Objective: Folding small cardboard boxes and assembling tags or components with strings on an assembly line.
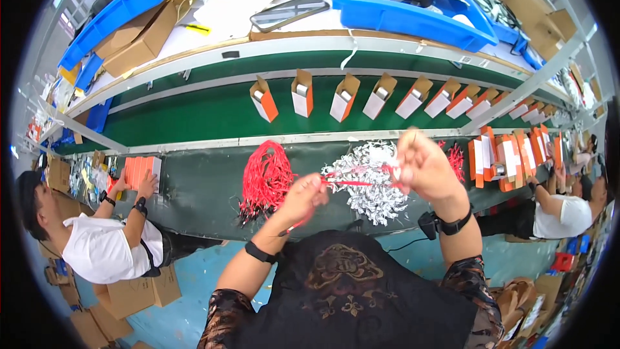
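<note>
A thin red cord point(355, 183) runs taut between my hands above the work table. My left hand point(302, 200) is closed on one end, with a short length of it trailing below the fingers. My right hand point(423, 167), raised higher, pinches the other end; a small white piece seems to be at its fingertips, but blur hides its shape. Beneath the cord lies a heap of small white tags or clips point(378, 197). Left of it is a bundle of red cords point(266, 174) with dark ends. More red cords point(457, 160) show behind my right hand.
Open orange-and-white boxes point(342, 100) stand in a row on the green conveyor point(200, 106). More boxes point(507, 158) stand at right. One co-worker point(106, 245) handles boxes at left; another point(562, 213) works at right. Blue bins point(413, 16) and a phone point(289, 13) sit on the shelf above.
</note>
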Available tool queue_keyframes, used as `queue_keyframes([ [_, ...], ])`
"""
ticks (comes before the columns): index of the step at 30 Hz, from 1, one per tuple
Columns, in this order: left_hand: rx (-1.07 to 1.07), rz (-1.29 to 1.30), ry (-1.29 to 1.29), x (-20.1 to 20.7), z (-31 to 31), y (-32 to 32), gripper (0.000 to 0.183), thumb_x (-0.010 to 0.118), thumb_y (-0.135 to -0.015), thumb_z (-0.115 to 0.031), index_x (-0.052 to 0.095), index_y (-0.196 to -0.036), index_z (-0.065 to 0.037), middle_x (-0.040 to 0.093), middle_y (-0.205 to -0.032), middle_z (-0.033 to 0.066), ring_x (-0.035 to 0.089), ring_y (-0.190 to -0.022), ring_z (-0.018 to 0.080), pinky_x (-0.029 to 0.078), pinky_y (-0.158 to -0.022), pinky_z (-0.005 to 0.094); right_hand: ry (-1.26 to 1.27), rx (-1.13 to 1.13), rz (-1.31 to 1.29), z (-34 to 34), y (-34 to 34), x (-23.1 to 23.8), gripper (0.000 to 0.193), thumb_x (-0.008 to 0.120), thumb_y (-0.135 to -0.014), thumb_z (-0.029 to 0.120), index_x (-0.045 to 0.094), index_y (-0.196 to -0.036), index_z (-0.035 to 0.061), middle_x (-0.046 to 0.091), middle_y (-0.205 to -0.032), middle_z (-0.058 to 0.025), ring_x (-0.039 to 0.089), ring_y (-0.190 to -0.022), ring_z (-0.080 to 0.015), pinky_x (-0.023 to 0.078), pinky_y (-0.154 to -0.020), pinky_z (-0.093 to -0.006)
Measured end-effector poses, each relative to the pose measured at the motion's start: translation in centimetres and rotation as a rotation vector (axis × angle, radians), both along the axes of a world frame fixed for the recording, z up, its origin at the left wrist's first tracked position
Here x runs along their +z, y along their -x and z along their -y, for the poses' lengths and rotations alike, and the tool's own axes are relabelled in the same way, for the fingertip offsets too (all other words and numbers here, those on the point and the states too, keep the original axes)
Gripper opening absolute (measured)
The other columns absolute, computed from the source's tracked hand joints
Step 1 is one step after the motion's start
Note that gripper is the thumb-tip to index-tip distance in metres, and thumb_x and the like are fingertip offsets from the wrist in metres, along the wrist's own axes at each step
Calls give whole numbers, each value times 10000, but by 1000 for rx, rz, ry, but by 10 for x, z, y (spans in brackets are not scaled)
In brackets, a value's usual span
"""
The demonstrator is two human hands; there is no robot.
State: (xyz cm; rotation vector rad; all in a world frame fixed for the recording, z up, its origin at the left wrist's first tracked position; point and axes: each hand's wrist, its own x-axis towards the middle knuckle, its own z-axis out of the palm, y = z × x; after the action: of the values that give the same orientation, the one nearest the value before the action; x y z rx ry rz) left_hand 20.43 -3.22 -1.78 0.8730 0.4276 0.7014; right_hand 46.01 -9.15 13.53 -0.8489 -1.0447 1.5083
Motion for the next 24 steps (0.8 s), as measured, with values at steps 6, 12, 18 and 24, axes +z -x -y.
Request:
queue_keyframes([
  [6,26,-294,-129,57,-26,31,284,552,-1010,-290,568,-819,-81,454,-652,-46,393,-600,55,356,-583,239,-479,259,1331,10,-5,-17,62,738,-851,68,713,-870,15,614,-710,-60,643,-689,-143,489,-576,-297],
  [12,-330,-357,-116,59,12,18,275,555,-1012,-275,648,-872,-57,495,-706,-77,430,-668,36,362,-612,224,-48,-364,159,-29,50,-43,20,721,-833,-5,709,-830,-20,686,-790,-87,624,-640,-139,490,-574,-255],
  [18,-157,-469,-154,50,1,28,296,583,-993,-295,653,-842,-51,482,-651,-67,411,-620,44,351,-562,247,-213,854,598,-20,45,1,84,720,-802,-11,740,-875,25,696,-823,-110,661,-783,-225,507,-699,-326],
  [24,-214,-516,-323,92,20,32,282,520,-1024,-263,671,-931,-44,546,-747,-46,483,-699,47,400,-625,229,-92,-156,472,-35,63,-55,130,709,-860,56,697,-978,3,687,-811,-115,649,-635,-179,526,-571,-274],
])
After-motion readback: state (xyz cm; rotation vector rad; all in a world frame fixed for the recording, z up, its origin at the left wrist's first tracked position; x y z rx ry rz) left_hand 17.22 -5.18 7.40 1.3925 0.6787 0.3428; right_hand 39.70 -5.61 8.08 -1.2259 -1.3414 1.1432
